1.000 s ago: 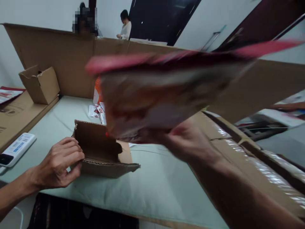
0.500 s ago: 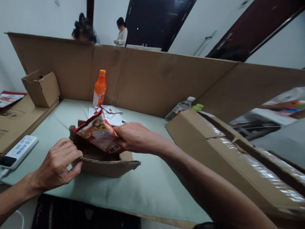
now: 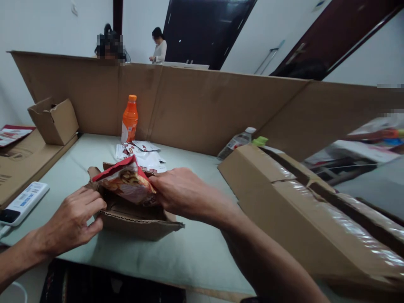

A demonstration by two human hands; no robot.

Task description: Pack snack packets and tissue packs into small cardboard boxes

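Note:
Between the fingers of my right hand is a red and white snack packet with a food picture on its front. It tilts partly inside a small open cardboard box, its lower part below the rim. My left hand grips the box's left edge, thumb outside and fingers curled over the rim. Behind the box lie several white printed sachets. An orange drink bottle stands upright just beyond them.
At the left are a white power bank and a small cardboard box on a flat carton. A clear plastic bottle leans behind large cartons at right. A cardboard partition runs along the back; people are beyond it.
My right hand has lowered the packet deeper into the box. My left hand keeps its hold on the box edge. The whole view has shifted slightly.

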